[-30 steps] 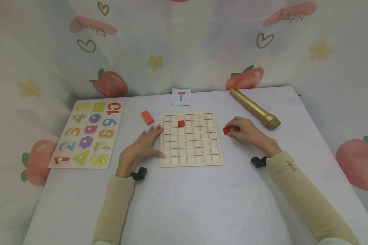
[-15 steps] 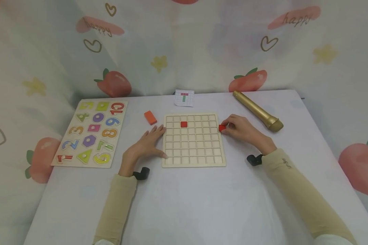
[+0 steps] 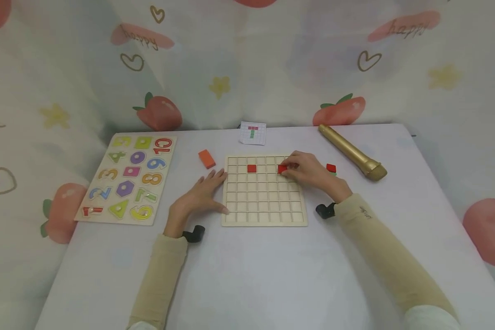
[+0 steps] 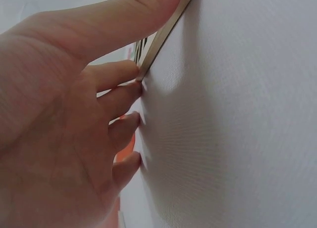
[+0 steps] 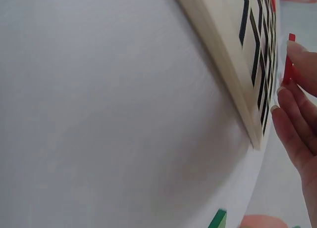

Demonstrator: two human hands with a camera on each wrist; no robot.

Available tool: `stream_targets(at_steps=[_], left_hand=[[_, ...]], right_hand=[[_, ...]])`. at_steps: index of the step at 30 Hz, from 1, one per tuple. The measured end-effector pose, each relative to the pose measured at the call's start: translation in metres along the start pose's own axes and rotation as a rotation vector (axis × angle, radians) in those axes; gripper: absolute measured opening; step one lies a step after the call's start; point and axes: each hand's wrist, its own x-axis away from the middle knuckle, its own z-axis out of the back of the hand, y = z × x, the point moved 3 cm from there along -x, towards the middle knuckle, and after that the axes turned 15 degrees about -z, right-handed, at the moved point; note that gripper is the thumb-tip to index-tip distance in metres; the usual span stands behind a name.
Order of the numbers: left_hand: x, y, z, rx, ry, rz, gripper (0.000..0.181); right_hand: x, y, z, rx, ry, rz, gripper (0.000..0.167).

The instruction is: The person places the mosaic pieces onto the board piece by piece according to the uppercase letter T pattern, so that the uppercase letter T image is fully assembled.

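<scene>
A wooden grid board (image 3: 265,222) lies in the middle of the white table, with one red square tile (image 3: 252,168) in a cell near its top left. Between thumb and fingers, my right hand (image 3: 307,170) pinches a second red tile (image 3: 282,169) over the board's upper right part. The right wrist view has this held tile (image 5: 289,60) seen edge-on, above the grid. My left hand (image 3: 202,197) rests at the board's left edge, fingers spread and thumb touching the lower left corner. In the left wrist view the left hand's fingertips (image 4: 132,161) meet the table.
Right of the board sit a red piece (image 3: 331,167) and a green piece (image 3: 332,173), partly hidden. A gold microphone (image 3: 352,152) lies beyond them. An orange block (image 3: 207,159), a pattern card (image 3: 253,133) and a number puzzle (image 3: 125,188) are at the back and left.
My right hand has carried the red tile leftward from beside the board to over it, uncovering red and green pieces on the table. The left hand stays at the board's edge.
</scene>
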Motion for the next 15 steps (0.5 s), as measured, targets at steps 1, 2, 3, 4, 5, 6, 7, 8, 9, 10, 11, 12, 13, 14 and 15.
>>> stream_targets(at_steps=[1, 2, 3, 4, 5, 6, 7, 8, 9, 10, 11, 12, 13, 14, 15], left_hand=[[-0.001, 0.001, 0.0, 0.0, 0.0, 0.005, 0.116], [-0.001, 0.002, 0.0, -0.001, 0.0, 0.009, 0.117], [-0.002, 0.002, 0.0, -0.003, -0.001, 0.012, 0.117], [-0.002, 0.003, 0.0, -0.001, -0.001, 0.012, 0.117], [-0.002, 0.004, 0.001, -0.001, 0.0, 0.015, 0.117], [-0.002, 0.004, 0.001, -0.003, -0.001, 0.018, 0.118], [-0.002, 0.004, 0.001, -0.003, -0.001, 0.021, 0.118], [-0.002, 0.004, 0.001, -0.003, 0.0, 0.025, 0.118], [-0.002, 0.004, 0.001, -0.005, 0.001, 0.025, 0.118], [-0.001, 0.004, 0.001, -0.002, 0.003, 0.028, 0.118], [-0.001, 0.004, 0.002, -0.001, 0.003, 0.029, 0.118], [-0.001, 0.004, 0.002, 0.0, 0.002, 0.029, 0.118], [0.0, 0.004, 0.002, 0.002, 0.003, 0.028, 0.119], [0.0, 0.004, 0.002, 0.0, 0.004, 0.027, 0.119], [0.0, 0.004, 0.002, -0.001, 0.004, 0.025, 0.119]], right_hand=[[-0.002, -0.001, -0.001, -0.004, -0.004, -0.009, 0.027], [-0.004, -0.003, -0.002, -0.009, -0.008, -0.013, 0.027], [-0.007, -0.004, -0.004, -0.011, -0.013, -0.017, 0.028], [-0.01, -0.006, -0.005, -0.015, -0.017, -0.015, 0.028], [-0.013, -0.007, -0.007, -0.018, -0.02, -0.016, 0.029], [-0.016, -0.008, -0.009, -0.019, -0.024, -0.012, 0.029], [-0.019, -0.01, -0.01, -0.018, -0.027, -0.004, 0.03], [-0.021, -0.012, -0.012, -0.016, -0.031, 0.003, 0.03], [-0.024, -0.014, -0.014, -0.013, -0.036, 0.01, 0.031], [-0.026, -0.016, -0.016, -0.012, -0.045, 0.013, 0.031], [-0.028, -0.018, -0.017, -0.011, -0.054, 0.018, 0.031], [-0.03, -0.02, -0.018, -0.009, -0.061, 0.025, 0.031], [-0.031, -0.022, -0.02, -0.006, -0.068, 0.03, 0.031], [-0.033, -0.024, -0.021, -0.006, -0.075, 0.03, 0.03], [-0.034, -0.026, -0.021, -0.002, -0.082, 0.029, 0.03]])
